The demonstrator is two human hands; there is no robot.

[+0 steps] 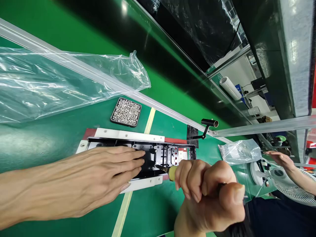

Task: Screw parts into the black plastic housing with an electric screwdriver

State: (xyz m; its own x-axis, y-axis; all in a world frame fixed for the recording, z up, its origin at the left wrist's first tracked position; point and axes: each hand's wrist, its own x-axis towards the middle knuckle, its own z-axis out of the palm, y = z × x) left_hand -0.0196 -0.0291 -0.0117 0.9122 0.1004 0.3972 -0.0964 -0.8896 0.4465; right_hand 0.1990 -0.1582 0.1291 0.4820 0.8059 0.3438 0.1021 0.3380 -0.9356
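Observation:
My left hand lies flat with its fingers stretched out over a long black plastic housing, covering much of its left part. The housing sits in a fixture with white side blocks. My right hand is wrapped round a screwdriver with a yellow collar. Its dark tip points into the housing, near a small upright metal part by my left fingertips. Whether the tip touches a screw, I cannot tell. Most of the handle is hidden in my fist.
A black tray full of small metal parts stands behind the fixture. Clear plastic sheeting lies at the left, across a metal rail. At the right are a plastic bag, a white fan and another person's hand.

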